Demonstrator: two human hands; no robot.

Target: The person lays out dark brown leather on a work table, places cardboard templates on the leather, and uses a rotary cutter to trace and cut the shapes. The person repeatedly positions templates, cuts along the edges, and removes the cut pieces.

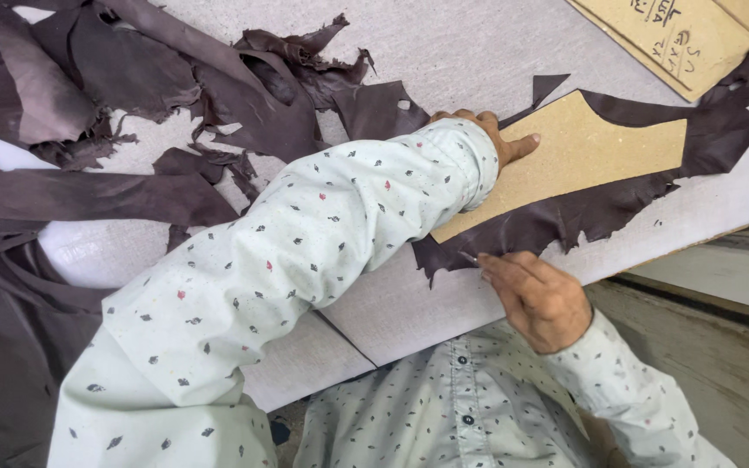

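Here, one cardboard pattern [578, 156], two hands.

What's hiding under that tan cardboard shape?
A dark purple leather piece lies under the cardboard template, poking out along its lower and right edges. The left hand presses the template down. How far the leather runs beneath is covered.
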